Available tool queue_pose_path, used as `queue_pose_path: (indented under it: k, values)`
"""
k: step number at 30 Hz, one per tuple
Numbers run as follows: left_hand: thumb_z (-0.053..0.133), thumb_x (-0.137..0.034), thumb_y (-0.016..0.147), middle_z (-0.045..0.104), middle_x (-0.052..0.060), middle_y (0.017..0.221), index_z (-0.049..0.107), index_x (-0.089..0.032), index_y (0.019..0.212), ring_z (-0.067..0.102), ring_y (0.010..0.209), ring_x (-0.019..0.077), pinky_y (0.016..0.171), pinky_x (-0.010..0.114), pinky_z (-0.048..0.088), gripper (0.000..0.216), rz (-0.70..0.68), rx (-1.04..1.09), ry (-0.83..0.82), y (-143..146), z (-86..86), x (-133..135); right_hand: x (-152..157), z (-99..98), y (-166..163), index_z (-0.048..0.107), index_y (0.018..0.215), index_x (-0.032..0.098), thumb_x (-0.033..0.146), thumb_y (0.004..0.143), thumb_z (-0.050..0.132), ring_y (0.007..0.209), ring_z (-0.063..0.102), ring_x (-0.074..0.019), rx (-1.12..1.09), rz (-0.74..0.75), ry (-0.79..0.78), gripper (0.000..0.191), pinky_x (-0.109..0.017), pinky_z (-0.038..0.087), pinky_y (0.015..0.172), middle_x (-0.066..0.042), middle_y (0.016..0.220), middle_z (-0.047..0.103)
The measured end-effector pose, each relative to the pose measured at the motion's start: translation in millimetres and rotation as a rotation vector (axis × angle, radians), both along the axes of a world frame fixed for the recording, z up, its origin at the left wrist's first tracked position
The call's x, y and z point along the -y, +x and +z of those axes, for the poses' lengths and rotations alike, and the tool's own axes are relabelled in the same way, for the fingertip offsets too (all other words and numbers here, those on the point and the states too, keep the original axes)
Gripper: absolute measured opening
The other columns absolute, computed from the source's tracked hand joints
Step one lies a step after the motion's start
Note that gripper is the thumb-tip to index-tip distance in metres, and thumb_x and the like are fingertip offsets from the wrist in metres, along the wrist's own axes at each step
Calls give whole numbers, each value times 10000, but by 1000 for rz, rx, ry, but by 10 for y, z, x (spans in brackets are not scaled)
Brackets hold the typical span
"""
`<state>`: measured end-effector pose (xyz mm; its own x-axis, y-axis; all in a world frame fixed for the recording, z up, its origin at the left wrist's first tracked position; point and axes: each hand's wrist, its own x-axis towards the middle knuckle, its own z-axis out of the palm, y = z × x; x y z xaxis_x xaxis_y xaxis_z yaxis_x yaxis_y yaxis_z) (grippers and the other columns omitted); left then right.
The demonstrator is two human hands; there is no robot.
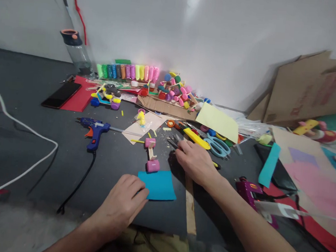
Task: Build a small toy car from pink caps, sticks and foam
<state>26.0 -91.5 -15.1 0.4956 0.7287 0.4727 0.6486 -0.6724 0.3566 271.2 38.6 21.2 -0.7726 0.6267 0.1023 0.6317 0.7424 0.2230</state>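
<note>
My left hand (pixel 125 198), fingers curled, is closed at the left edge of a blue sheet of paper (pixel 160 185) lying flat on the table. My right hand (pixel 196 160) reaches farther forward, its fingers bent and pressed together beside dark, thin pointed tips (pixel 173 141). What it grips is hidden under the fingers. Just beyond the blue sheet lies a small piece of two pink cylinders (pixel 153 165) joined by pale sticks, with a yellow stick (pixel 137 141) beside it. Close to my right hand are a yellow-handled cutter (pixel 197 139) and light-blue scissors (pixel 218 146).
A blue glue gun (pixel 97 130) with a black cord lies at left, near a phone (pixel 62 94) and a bottle (pixel 78 52). Along the back are colored clay packs (pixel 128 71) and small models (pixel 176 92). A purple device (pixel 249 191) sits at right, by cardboard (pixel 308 89).
</note>
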Motion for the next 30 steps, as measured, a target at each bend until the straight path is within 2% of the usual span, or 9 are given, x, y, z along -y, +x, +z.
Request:
queue_pose_path:
  k: [3, 6, 11, 14, 17, 19, 21, 24, 30]
  values:
    - [510, -109, 987, 661, 67, 863, 637, -150, 945, 557, 828, 219, 747, 358, 415, 140, -8, -9, -1, -7, -7, 8, -97, 54, -26, 677, 831, 149, 142, 982, 537, 821, 542, -226, 9, -98, -5, 206, -358, 324, 676, -125, 939, 663]
    - [514, -104, 983, 665, 69, 877, 635, -151, 959, 561, 840, 220, 760, 360, 416, 132, -13, 0, 14, -16, -17, 20, -116, 113, 91, 677, 860, 155, 214, 1013, 533, 813, 575, -213, 2, -199, -30, 219, -342, 361, 683, -96, 905, 668]
    - [522, -90, 972, 666, 72, 879, 630, -148, 970, 570, 846, 224, 761, 361, 413, 123, -8, 3, 18, -19, -27, 21, 200, 141, 458, 672, 901, 155, 404, 944, 673, 829, 609, -274, -16, -386, -50, 253, -368, 443, 690, -114, 908, 676]
    - [522, -86, 970, 667, 73, 883, 626, -147, 980, 573, 849, 226, 769, 364, 416, 122, -11, 8, 33, -13, -29, 13, 448, 98, 564, 681, 912, 153, 416, 933, 680, 986, 619, -320, -30, -416, -83, 264, -433, 501, 816, -179, 1126, 673]
    - [496, -98, 986, 669, 68, 887, 621, -157, 985, 571, 844, 224, 761, 361, 418, 139, -7, 11, 53, -7, -30, 9, 590, 42, 561, 687, 925, 150, 449, 906, 700, 1131, 589, -365, -69, -423, -124, 300, -492, 516, 894, -222, 1318, 605]
    - [477, -116, 1002, 667, 65, 887, 621, -162, 985, 566, 838, 223, 754, 359, 416, 152, -9, 11, 53, -4, -30, 11, 615, 5, 546, 686, 916, 152, 412, 895, 702, 1163, 571, -383, -116, -439, -129, 262, -528, 517, 913, -233, 1328, 592]
    - [472, -125, 1009, 662, 66, 887, 623, -161, 982, 560, 841, 225, 754, 360, 412, 158, -12, 11, 53, -4, -28, 13, 609, -34, 545, 671, 860, 164, 296, 880, 683, 1206, 546, -380, -178, -438, -122, 134, -547, 499, 967, -223, 1326, 587]
    - [477, -124, 1008, 658, 71, 890, 625, -155, 971, 553, 852, 232, 754, 361, 406, 156, -17, 12, 67, -6, -20, 12, 605, -92, 571, 610, 787, 183, 188, 844, 643, 1246, 528, -354, -288, -406, -98, 66, -526, 472, 1044, -208, 1326, 581]
    - [474, -115, 1006, 655, 75, 888, 622, -143, 971, 548, 848, 227, 751, 357, 409, 154, -28, 12, 91, -7, -3, 0, 742, -107, 625, 541, 863, 221, 183, 903, 547, 1127, 615, -292, -535, -436, 20, 55, -466, 544, 943, -159, 1210, 609]
